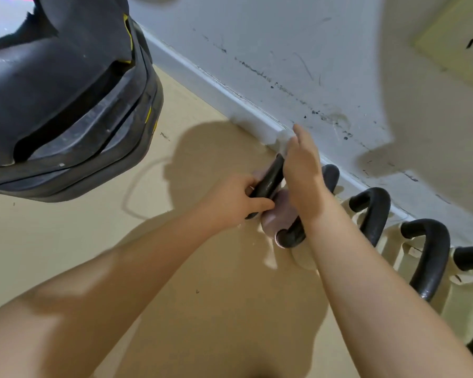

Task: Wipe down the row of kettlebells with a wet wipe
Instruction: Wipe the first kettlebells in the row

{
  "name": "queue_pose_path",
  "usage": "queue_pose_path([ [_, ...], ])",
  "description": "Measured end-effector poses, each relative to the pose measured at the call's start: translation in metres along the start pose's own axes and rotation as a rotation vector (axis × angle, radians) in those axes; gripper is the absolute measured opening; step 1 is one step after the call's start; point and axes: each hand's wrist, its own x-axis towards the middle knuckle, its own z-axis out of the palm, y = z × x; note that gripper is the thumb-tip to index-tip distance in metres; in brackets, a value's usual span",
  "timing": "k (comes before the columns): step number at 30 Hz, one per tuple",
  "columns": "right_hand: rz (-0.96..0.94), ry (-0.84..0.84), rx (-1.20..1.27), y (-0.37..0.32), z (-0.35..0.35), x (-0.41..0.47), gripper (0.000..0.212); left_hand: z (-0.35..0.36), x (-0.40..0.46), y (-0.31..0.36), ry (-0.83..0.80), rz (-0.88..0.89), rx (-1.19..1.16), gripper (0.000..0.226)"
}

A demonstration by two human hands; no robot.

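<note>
A row of kettlebells with black handles stands along the wall. The leftmost kettlebell (273,215) has a pale pinkish body, and my left hand (234,201) is closed around its black handle (268,181) from the left. My right hand (302,171) lies over the far side of that handle with its fingers stretched toward the wall. A blurred white wet wipe (283,139) shows at its fingertips, mostly hidden under the hand. To the right stand more kettlebells (373,204) with cream bodies, one (432,246) larger.
A big black padded piece of gym gear (66,105) with yellow trim hangs over the upper left. The scuffed white wall (298,58) and its baseboard (230,96) run diagonally behind the row. Tan floor (216,296) spreads below my arms.
</note>
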Motion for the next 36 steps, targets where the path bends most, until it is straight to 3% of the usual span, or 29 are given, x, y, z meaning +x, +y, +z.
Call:
queue_pose_path([
  [5,-0.217,-0.211,-0.090,0.003,-0.012,-0.017,0.027,0.007,-0.003,-0.008,0.037,0.006,-0.046,0.016],
  [9,-0.151,-0.306,-0.308,-0.005,-0.032,0.012,0.029,0.010,-0.003,-0.014,0.051,0.022,-0.101,0.014],
  [11,-0.234,-0.338,-0.471,-0.012,-0.029,0.016,0.029,0.012,-0.005,-0.016,0.062,0.040,-0.101,0.017],
  [16,-0.451,-0.672,-0.655,-0.018,-0.024,-0.001,0.040,0.009,-0.009,-0.024,0.087,0.039,-0.132,0.019],
  [20,-0.601,-0.508,-0.731,-0.008,-0.032,0.022,0.045,0.014,-0.014,-0.026,0.160,0.073,-0.047,0.024],
  [25,-1.004,-0.600,-0.964,0.000,-0.026,-0.012,0.052,0.014,-0.019,-0.026,0.172,0.131,-0.078,0.015],
  [27,-0.903,-0.636,-0.887,-0.004,-0.032,0.004,0.051,0.015,-0.018,-0.026,0.181,0.122,-0.057,0.022],
  [30,-0.587,-0.504,-0.647,-0.003,-0.034,0.026,0.048,0.014,-0.014,-0.024,0.163,0.103,-0.009,0.027],
  [34,-0.696,-0.481,-0.620,0.002,-0.025,0.014,0.043,0.007,-0.013,-0.022,0.149,0.074,-0.021,0.026],
  [36,-0.624,-0.472,-0.611,0.001,-0.028,0.020,0.044,0.006,-0.013,-0.020,0.137,0.062,-0.025,0.025],
])
